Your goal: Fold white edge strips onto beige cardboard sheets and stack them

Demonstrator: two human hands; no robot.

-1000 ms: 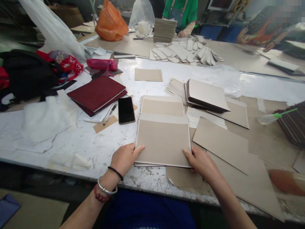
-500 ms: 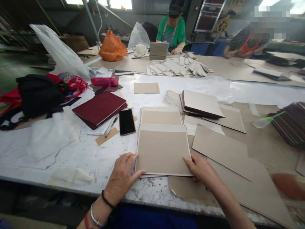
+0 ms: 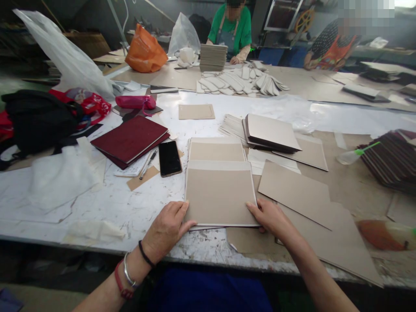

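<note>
Cards are lying in a tan pile (image 3: 221,197) near the front edge of the table (image 3: 107,199), right in front of the person. The left hand (image 3: 167,227) is resting open on the table, with its fingertips pushing against the left side of the pile. The right hand (image 3: 271,216) is touching the near right corner, with one finger lying on top. I cannot tell if its other fingers are curling under and gripping.

A thin card is poking out at the bottom of the pile. If one hand is pushing harder than the other, the cards could be sliding apart instead of lining up. The pile is also sitting close to the table edge, so a hard pull toward the body could be sending cards off the table. A second pile (image 3: 216,151) is touching its far side, and a push forward could be shoving that one out of place. A black phone (image 3: 170,158) is lying near the far left corner, and a loose card sheet (image 3: 292,188) is lying just beside the right side, so a wide sweep could be knocking them.
</note>
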